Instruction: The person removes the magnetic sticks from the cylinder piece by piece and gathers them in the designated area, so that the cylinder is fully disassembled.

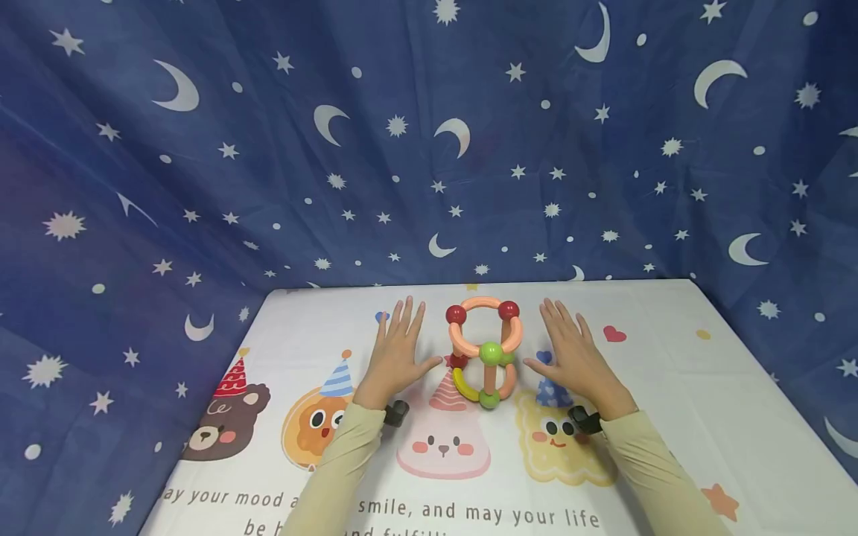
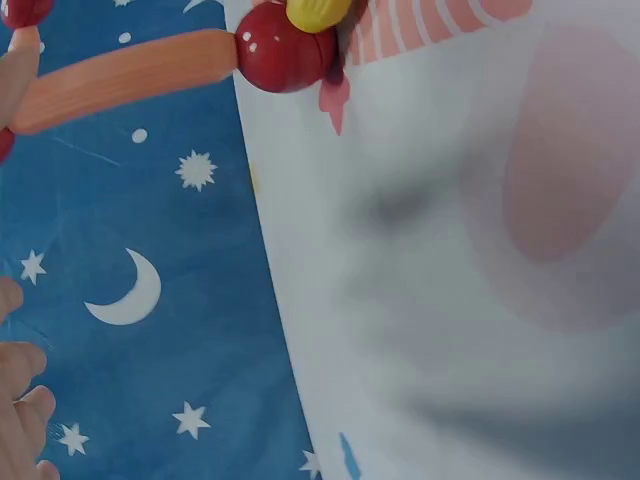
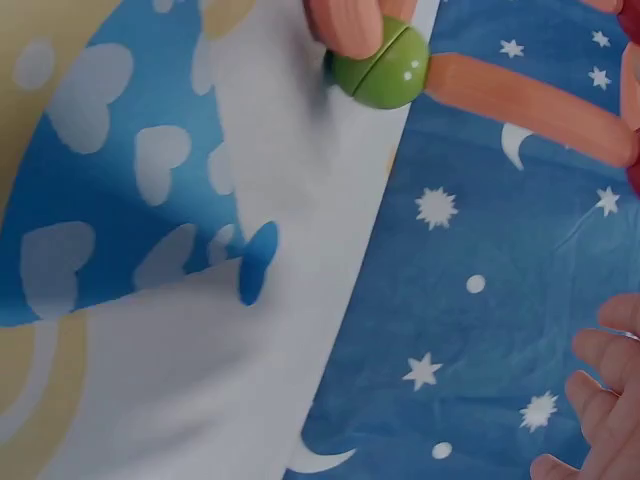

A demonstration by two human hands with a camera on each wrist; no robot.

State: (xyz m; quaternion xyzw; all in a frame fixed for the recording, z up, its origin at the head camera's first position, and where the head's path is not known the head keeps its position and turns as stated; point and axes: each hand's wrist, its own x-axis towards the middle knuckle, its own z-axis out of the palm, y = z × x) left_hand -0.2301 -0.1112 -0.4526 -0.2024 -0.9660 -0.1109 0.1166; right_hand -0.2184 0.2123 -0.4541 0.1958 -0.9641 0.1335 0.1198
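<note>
Between the two hands, on the printed cloth, stands a cage-shaped rattle toy [image 1: 490, 353] of orange curved bars joined by red and green balls, with a yellow bar low on its left. My left hand [image 1: 397, 356] is to the left of it, fingers straight and spread, apart from the toy. On the other side my right hand [image 1: 571, 359] is held likewise, also not touching it. The left wrist view shows a red ball [image 2: 285, 48] and curled-in-view fingertips [image 2: 25, 400]; in the right wrist view a green ball [image 3: 385, 68] joins an orange bar [image 3: 535, 107].
A white table cloth [image 1: 677, 350] printed with cartoon animals, party hats and lettering covers the table. Behind and at both sides hangs a dark blue curtain [image 1: 402, 201] with moons and stars. Each wrist wears a small black camera [image 1: 396, 413].
</note>
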